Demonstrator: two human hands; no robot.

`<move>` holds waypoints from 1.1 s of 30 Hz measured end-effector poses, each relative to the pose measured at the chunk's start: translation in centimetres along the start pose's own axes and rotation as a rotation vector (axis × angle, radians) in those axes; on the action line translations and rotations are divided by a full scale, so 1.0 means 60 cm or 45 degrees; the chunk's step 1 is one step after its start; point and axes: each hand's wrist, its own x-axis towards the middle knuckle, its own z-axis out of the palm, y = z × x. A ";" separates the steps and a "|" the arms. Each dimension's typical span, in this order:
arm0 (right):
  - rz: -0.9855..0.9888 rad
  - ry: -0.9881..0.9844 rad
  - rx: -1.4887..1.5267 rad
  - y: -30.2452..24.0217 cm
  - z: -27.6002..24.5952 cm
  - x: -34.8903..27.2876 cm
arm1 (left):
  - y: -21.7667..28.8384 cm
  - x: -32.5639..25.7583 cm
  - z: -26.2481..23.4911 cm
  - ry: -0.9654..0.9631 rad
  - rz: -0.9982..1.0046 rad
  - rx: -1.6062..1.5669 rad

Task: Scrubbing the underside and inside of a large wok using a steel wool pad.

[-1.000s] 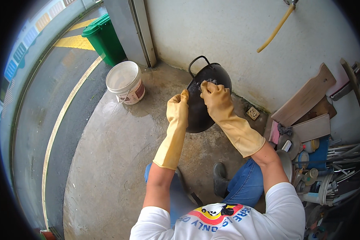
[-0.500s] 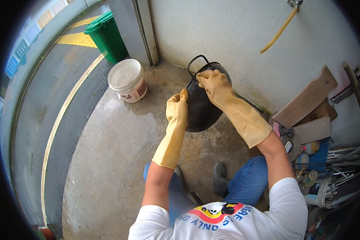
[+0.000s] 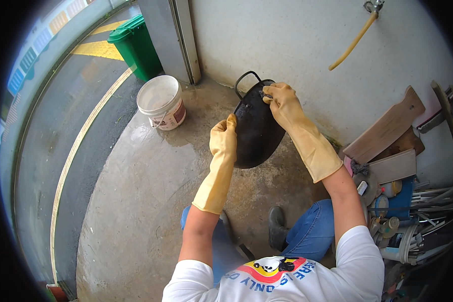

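A black wok [image 3: 259, 133] with a loop handle [image 3: 245, 80] at its far end is held up, tilted, above the concrete floor. My left hand [image 3: 223, 133], in a yellow rubber glove, is closed on its left rim, thumb on top. My right hand [image 3: 283, 103], gloved alike, is at the wok's far right part with its fingers bunched against the surface. Something small and dark shows at those fingertips; its kind is hard to make out. A few wet specks shine on the wok near the handle.
A white bucket [image 3: 160, 103] stands left of the wok, with a green wheeled bin [image 3: 141, 55] behind it. A yellow hose [image 3: 352, 43] hangs from a wall tap. Wooden boards [image 3: 385, 128] lean at right, above a cluttered pile with a bucket of rods [image 3: 402, 244].
My right hand has slid right across the wok, away from the handle's base, uncovering more of its surface. My left hand keeps its hold on the rim.
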 end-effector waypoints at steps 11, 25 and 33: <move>-0.603 -0.406 -0.886 -0.050 0.029 0.000 | -0.031 -0.006 0.016 0.075 0.240 0.223; -0.342 -0.391 -0.430 0.017 -0.005 0.034 | -0.048 -0.002 0.029 0.044 0.313 0.067; -0.435 -0.384 -0.408 -0.001 0.006 0.020 | -0.043 -0.005 0.021 0.036 0.326 0.151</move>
